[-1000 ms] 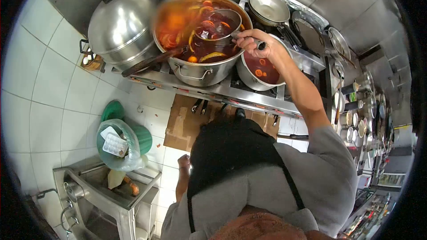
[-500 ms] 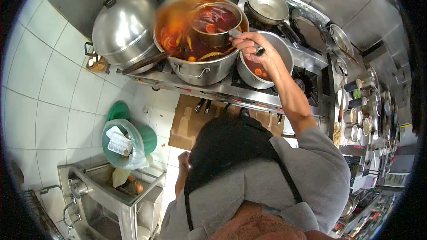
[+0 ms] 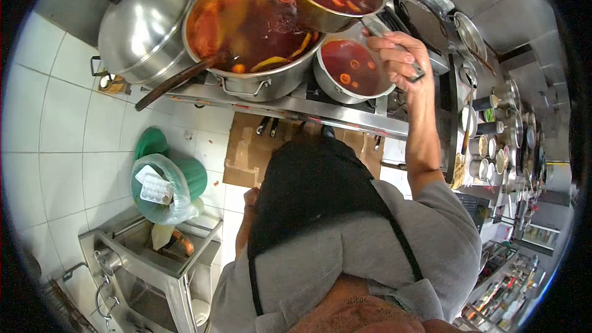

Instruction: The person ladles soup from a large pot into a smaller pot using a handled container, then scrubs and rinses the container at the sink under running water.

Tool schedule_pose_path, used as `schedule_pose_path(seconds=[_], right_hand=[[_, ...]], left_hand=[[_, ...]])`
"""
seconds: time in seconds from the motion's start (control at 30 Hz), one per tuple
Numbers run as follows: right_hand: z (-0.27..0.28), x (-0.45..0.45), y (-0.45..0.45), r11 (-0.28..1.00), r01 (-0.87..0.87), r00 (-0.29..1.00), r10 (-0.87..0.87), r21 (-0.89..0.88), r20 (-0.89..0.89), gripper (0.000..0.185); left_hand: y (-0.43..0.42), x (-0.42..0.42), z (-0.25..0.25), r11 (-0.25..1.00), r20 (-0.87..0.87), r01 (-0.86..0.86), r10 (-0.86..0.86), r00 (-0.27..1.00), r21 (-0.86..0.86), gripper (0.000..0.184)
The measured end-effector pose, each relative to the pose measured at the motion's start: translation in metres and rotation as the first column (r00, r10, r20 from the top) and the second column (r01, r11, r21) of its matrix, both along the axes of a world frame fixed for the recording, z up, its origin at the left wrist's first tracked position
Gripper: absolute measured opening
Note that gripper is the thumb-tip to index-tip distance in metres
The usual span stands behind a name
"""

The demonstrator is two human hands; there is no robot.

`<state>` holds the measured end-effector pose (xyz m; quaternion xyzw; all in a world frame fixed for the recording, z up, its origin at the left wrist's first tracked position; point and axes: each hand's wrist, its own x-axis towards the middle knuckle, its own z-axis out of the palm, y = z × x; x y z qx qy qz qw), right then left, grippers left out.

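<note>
Stove crowded. Our right hand grips the saucepan by its handle, by the big pot. We'd keep it level, slow (it's quite full). Left hand half hidden; can't tell its state.

Large pot stands on stove, between covered pot at left and smaller pot at right. Spoon crosses its near rim. Bin sits near sink.
</note>
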<state>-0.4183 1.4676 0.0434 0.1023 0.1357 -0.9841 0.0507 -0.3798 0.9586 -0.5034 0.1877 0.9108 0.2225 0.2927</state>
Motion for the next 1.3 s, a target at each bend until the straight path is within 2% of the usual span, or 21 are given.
schedule_pose_path(seconds=[0.07, 0.1, 0.17, 0.2, 0.23, 0.27, 0.3, 0.4, 0.43, 0.47, 0.53, 0.6, 0.73, 0.83, 0.93, 0.97, 1.07, 1.1, 1.2, 1.23, 1.3], right_hand=[[0.0, 0.021, 0.013, 0.996, 0.034, 0.999, -0.034, 0.078, 0.006, 0.024], [0.005, 0.028, 0.012, 0.995, 0.04, 0.999, -0.041, 0.089, 0.004, 0.024], [-0.001, 0.048, 0.029, 0.992, 0.056, 0.991, -0.069, 0.116, 0.117, 0.024], [0.006, 0.054, 0.024, 0.983, 0.116, 0.974, -0.141, 0.141, 0.18, 0.023], [0.002, 0.059, 0.027, 0.982, 0.102, 0.968, -0.135, 0.16, 0.211, 0.023], [-0.005, 0.066, 0.035, 0.98, 0.09, 0.962, -0.132, 0.179, 0.237, 0.023], [-0.014, 0.073, 0.042, 0.977, 0.079, 0.956, -0.13, 0.198, 0.261, 0.023], [-0.039, 0.081, 0.055, 0.973, 0.066, 0.925, -0.144, 0.223, 0.353, 0.023], [-0.045, 0.08, 0.056, 0.974, 0.02, 0.903, -0.113, 0.224, 0.414, 0.022], [-0.048, 0.08, 0.055, 0.925, 0.055, 0.829, -0.252, 0.375, 0.499, 0.018], [-0.072, 0.087, 0.071, 0.887, -0.087, 0.87, -0.154, 0.454, 0.468, 0.015], [-0.091, 0.089, 0.08, 0.874, -0.146, 0.853, -0.126, 0.464, 0.506, 0.014], [-0.101, 0.085, 0.085, 0.786, -0.259, 0.792, -0.16, 0.561, 0.589, 0.012], [-0.104, 0.081, 0.087, 0.782, -0.266, 0.814, -0.13, 0.563, 0.566, 0.008], [-0.106, 0.079, 0.084, 0.731, -0.298, 0.817, -0.138, 0.615, 0.56, 0.007], [-0.108, 0.078, 0.083, 0.709, -0.307, 0.82, -0.141, 0.635, 0.554, 0.007], [-0.114, 0.075, 0.079, 0.637, -0.323, 0.809, -0.197, 0.7, 0.553, 0.009], [-0.117, 0.076, 0.078, 0.61, -0.335, 0.812, -0.2, 0.718, 0.549, 0.009], [-0.121, 0.077, 0.078, 0.533, -0.371, 0.814, -0.208, 0.761, 0.542, 0.01], [-0.121, 0.077, 0.077, 0.511, -0.381, 0.814, -0.21, 0.77, 0.542, 0.01], [-0.117, 0.079, 0.071, 0.46, -0.398, 0.812, -0.227, 0.794, 0.539, 0.01]], left_hand=[[0.005, 0.003, -0.001, 0.992, 0.004, -0.035, 0.035, 0.999, 0.125, 0.041], [0.009, 0.001, -0.013, 0.99, 0.064, -0.093, 0.087, 0.994, 0.103, 0.042], [0.016, -0.005, -0.016, 0.998, 0.001, 0.043, -0.043, 0.999, 0.049, 0.035], [0.02, -0.005, -0.018, 0.994, -0.028, 0.107, -0.106, 0.994, 0.02, 0.032], [0.022, -0.005, -0.018, 0.957, 0.286, -0.233, 0.178, 0.942, 0.173, 0.027], [0.025, -0.006, -0.018, 0.796, 0.593, -0.57, 0.363, 0.718, 0.203, 0.022], [0.031, -0.009, -0.018, 0.546, 0.83, -0.831, 0.412, 0.376, 0.105, 0.018], [0.076, -0.023, 0.031, 0.397, 0.721, -0.896, 0.679, 0.141, -0.198, 0.017], [0.076, -0.024, 0.024, 0.404, 0.762, -0.898, 0.634, 0.135, -0.176, 0.016], [0.075, -0.029, 0.022, 0.408, 0.799, -0.9, 0.587, 0.131, -0.152, 0.015], [0.075, -0.036, 0.02, 0.442, 0.85, -0.893, 0.5, 0.166, -0.085, 0.014], [0.079, -0.04, 0.02, 0.499, 0.876, -0.866, 0.419, 0.239, -0.003, 0.014], [0.095, -0.032, 0.023, 0.357, 0.853, -0.933, 0.5, 0.147, -0.049, 0.016], [0.108, -0.02, 0.03, 0.291, 0.76, -0.944, 0.645, 0.075, -0.154, 0.016], [0.107, -0.006, 0.031, 0.35, 0.739, -0.912, 0.669, 0.083, -0.214, 0.018], [0.09, 0.005, -0.009, 0.339, 0.807, -0.92, 0.589, 0.043, -0.198, 0.019], [0.07, 0.024, -0.04, 0.43, 0.851, -0.892, 0.513, 0.114, -0.14, 0.014], [0.07, 0.029, -0.04, 0.52, 0.824, -0.849, 0.52, 0.226, -0.095, 0.012], [0.064, 0.03, -0.042, 0.544, 0.826, -0.83, 0.52, 0.219, -0.123, 0.013], [0.063, 0.031, -0.031, 0.445, 0.861, -0.893, 0.478, 0.173, -0.067, 0.014], [0.064, 0.025, -0.012, 0.403, 0.83, -0.91, 0.539, 0.147, -0.1, 0.015]])
